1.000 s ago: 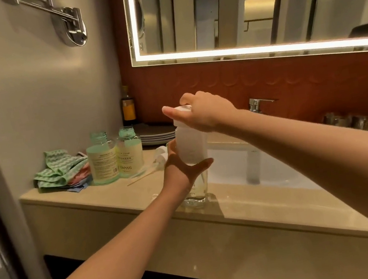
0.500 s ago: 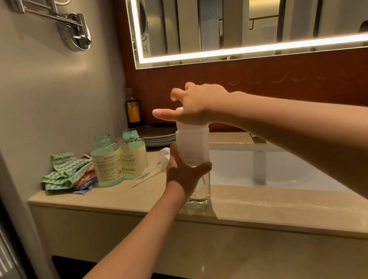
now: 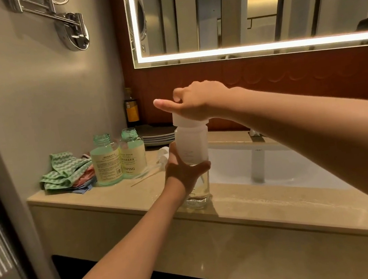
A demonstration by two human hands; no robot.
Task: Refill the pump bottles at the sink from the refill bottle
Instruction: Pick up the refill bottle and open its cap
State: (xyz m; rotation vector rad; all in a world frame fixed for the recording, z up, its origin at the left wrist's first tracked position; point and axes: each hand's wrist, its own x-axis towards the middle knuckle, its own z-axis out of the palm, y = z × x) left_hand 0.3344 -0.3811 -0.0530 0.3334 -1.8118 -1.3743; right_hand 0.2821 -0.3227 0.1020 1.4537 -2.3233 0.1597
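A white refill bottle [image 3: 192, 145] is held on top of a clear bottle [image 3: 199, 190] by the sink [image 3: 277, 168].
Cloths [image 3: 65, 173] are piled at the left of the counter [image 3: 115, 196], and two green bottles [image 3: 107, 164] with open tops are stood just beside them. The clear bottle, set at the counter's front edge, is gripped by the left hand [image 3: 182, 170]. The white bottle's top is gripped by the right hand [image 3: 196, 102].

wall [image 3: 31, 101]: beige, chrome bracket [image 3: 72, 32] | mirror [image 3: 254, 4]: edge-lit | backsplash [image 3: 311, 78]: red-brown | counter [image 3: 284, 217]: beige stone
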